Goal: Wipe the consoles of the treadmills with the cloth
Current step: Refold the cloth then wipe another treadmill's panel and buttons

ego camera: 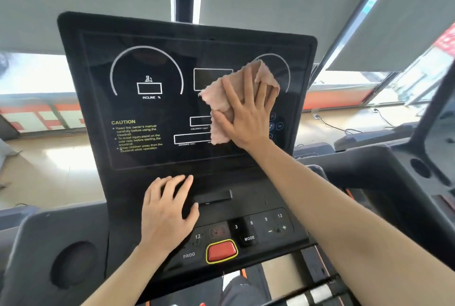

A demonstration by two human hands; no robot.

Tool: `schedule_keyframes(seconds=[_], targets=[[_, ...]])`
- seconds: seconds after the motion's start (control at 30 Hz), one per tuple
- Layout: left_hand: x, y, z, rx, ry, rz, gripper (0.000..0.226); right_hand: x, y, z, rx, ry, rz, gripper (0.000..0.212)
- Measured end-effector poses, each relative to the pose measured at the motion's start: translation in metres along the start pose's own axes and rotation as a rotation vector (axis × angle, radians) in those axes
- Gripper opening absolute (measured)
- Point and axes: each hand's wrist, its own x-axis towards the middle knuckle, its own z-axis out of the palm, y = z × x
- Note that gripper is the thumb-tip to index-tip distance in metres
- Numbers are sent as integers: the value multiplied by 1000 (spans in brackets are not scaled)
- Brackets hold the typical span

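A round cup holder [73, 265] sits in the grey tray left of the treadmill console [170, 111]. The left hand [167, 209] lies flat, fingers spread, on the console's lower ledge, just up from the red stop button [221, 250]. On the right half of the console's screen, the right hand [248, 113] presses the pink cloth [216, 98] flat with straight fingers, hiding some readouts; right of the console stands a neighbouring treadmill [369, 160].

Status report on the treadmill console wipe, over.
Right hand flat, pressing the pink cloth on the console screen, right side. Left hand open, resting on the ledge below. Nothing seen in the cloth's way.
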Motion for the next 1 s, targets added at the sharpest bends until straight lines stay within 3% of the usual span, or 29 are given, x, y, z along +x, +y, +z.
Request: schedule_keyframes(seconds=[0.33,0.5,0.67,0.8,1.0], targets=[[-1,0,3,3,-1,-16,58,68,41,-28,22,49,229,77],[-2,2,4,-11,17,-36,58,36,31,-13,60,81,470,76],[-1,2,10,-2,65,-30,56,-42,8,27,114,-19,639,74],[0,1,9,24,85,-13,54,-86,2,43,162,-67,655,73],[3,1,6,42,60,-20,53,-83,15,41,161,-81,673,73]])
